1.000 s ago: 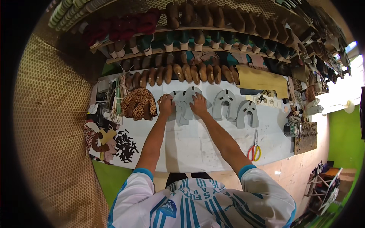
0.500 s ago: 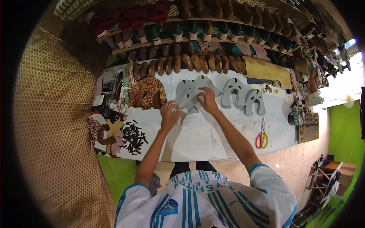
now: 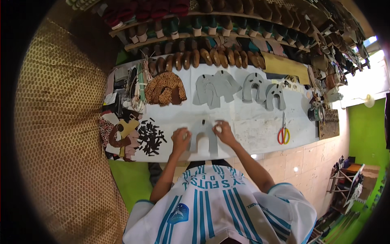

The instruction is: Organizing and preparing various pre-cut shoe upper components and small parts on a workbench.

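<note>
While both hands flank the grey cutout [image 3: 202, 139], black scraps [image 3: 150, 137] left, scissors [image 3: 283, 132] right

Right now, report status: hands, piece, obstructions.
Left hand and right hand both holding grey cut-out piece at near table edge. Black scraps left, scissors right, both apart.

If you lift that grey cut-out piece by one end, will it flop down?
The grey cut-out piece lies flat on the white table and looks thin, so it would probably droop. Probably light too: left hand and right hand hold it by the edges. Being flat, it shouldn't roll.
</note>
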Demonstrator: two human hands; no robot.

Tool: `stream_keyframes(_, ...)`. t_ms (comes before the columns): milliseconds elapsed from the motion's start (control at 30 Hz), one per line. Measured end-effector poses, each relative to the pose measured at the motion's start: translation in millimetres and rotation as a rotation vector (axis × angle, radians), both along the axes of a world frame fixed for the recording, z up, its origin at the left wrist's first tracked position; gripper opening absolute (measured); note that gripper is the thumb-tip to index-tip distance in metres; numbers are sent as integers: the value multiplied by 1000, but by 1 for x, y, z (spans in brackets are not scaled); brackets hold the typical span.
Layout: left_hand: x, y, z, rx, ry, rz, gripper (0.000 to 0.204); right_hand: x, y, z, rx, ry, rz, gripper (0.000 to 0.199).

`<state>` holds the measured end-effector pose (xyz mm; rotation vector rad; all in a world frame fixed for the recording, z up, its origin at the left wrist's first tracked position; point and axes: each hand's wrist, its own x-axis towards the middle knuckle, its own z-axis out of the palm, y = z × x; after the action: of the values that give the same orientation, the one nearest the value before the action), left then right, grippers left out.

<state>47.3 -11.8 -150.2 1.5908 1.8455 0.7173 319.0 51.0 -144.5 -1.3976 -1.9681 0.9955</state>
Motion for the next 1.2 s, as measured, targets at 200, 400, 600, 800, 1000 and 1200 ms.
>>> stream_keyframes(200, 5, 50, -14, 215, 230, -242, 56, -22, 20, -33, 224, -292, -136, 59)
stream_keyframes(400, 23, 12, -54, 90, 417, -575, 78, -41, -26, -53, 64, -634, 187, 79)
stream_keyframes(600, 26, 11, -73, 111, 460, -552, 84, -41, -27, -56, 145, -691, 216, 81)
stream_keyframes(800, 13, 10, -60, 60, 334, -570, 78, -47, -29, -53, 123, -727, 213, 80)
stream_keyframes(1000, -30, -32, -42, 145, 211, -340, 60, -51, -34, -60, 133, -754, 182, 80)
stream_keyframes(1200, -84, -67, -36, 182, 226, -158, 48, -53, -31, -58, 85, -745, 204, 79)
